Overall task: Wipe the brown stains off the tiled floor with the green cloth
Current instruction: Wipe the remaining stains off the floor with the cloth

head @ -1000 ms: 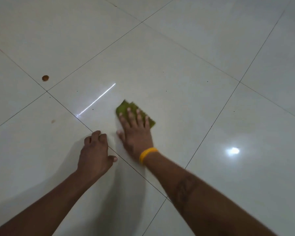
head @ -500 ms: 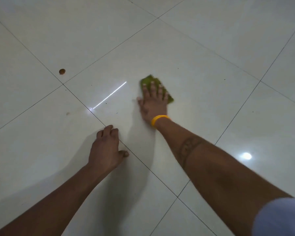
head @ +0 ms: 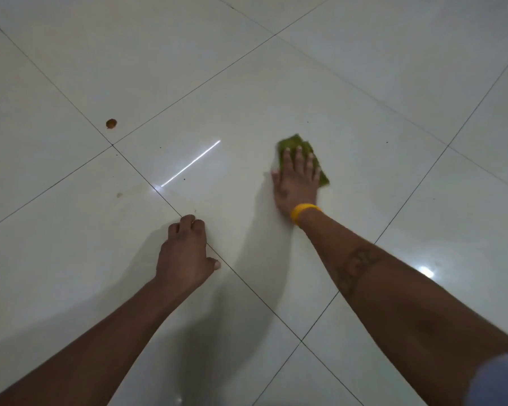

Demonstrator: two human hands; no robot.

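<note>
**Cloth at work on the right, stains waiting off to the left**

The right hand (head: pixel 296 180) lies flat on the green cloth (head: pixel 305 148), fingers straight and spread, pressing it against the tiled floor (head: pixel 364 83) rather than gripping it; cloth edges show beyond the fingertips and at the little-finger side. A yellow wristband (head: pixel 304 211) sits on that wrist. The left hand (head: pixel 185 253) is braced on the floor with fingers curled under, resting on its knuckles over a grout line, holding nothing.

The darker brown stain (head: pixel 111 123) lies well apart from the cloth, at about 9 to 10 o'clock from the right hand, just beyond the tile corner where four tiles meet. A fainter brown smudge (head: pixel 119 195) sits at roughly 9 o'clock, on the next tile nearer the person. The left hand is the nearer of the two to both marks, yet the cloth is under the right, so the likely next sweep carries the cloth leftward across the bright streak of reflected light (head: pixel 191 164). Neither stain looks wiped yet.
</note>
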